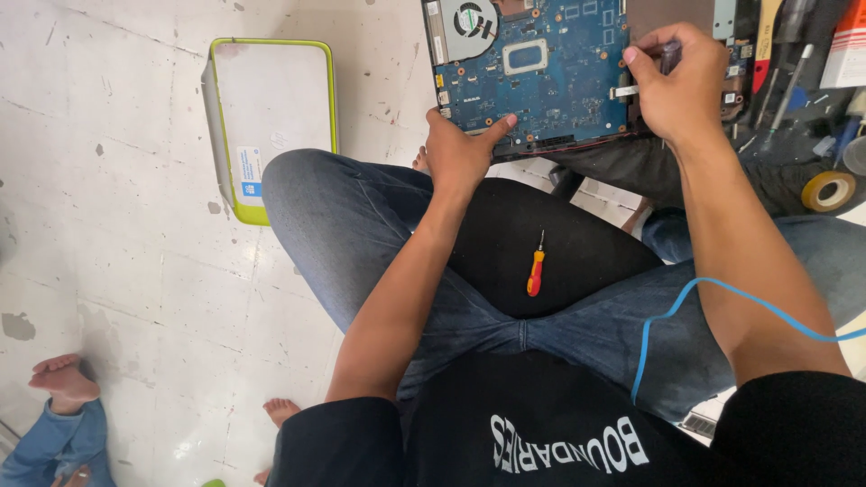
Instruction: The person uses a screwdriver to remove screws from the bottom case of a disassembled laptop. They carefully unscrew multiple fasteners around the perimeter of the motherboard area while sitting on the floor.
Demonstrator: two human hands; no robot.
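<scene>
An opened laptop with a blue circuit board (550, 63) and a round cooling fan (474, 18) rests against my knees at the top. My left hand (462, 149) grips the board's near edge, thumb on top. My right hand (678, 81) is closed on a small dark part at the board's right side, next to a white connector strip (624, 91). A small red and orange screwdriver (536, 269) lies loose on the black cloth (559, 243) over my lap.
A white device with a lime green rim (271, 122) lies on the pale floor at left. Tools and a roll of tape (828, 190) crowd the top right. A blue cable (686, 298) crosses my right forearm. Another person's bare foot (61, 379) shows at lower left.
</scene>
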